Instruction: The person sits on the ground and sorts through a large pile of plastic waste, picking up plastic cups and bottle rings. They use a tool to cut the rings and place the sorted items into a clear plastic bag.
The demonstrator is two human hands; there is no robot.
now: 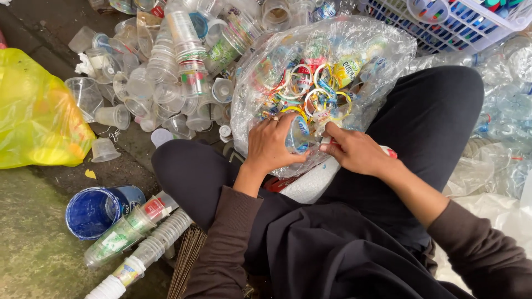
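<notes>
My left hand [271,145] grips a clear plastic cup [298,135] held sideways over my lap. My right hand [357,150] pinches at the cup's rim; a red-and-white handle [389,151] pokes out past its knuckles, so it seems to hold a small tool, mostly hidden. Just beyond both hands lies an open clear plastic bag [382,55] filled with several coloured cup rims and lid rings [316,83]. I sit cross-legged in dark trousers and brown sleeves.
A heap of clear plastic cups [160,72] spreads at the upper left. A yellow bag [36,113] lies at the left, a blue bucket [97,210] and stacked cups [141,243] at lower left. A blue-and-white basket [460,25] and crushed bottles [507,105] sit at the right.
</notes>
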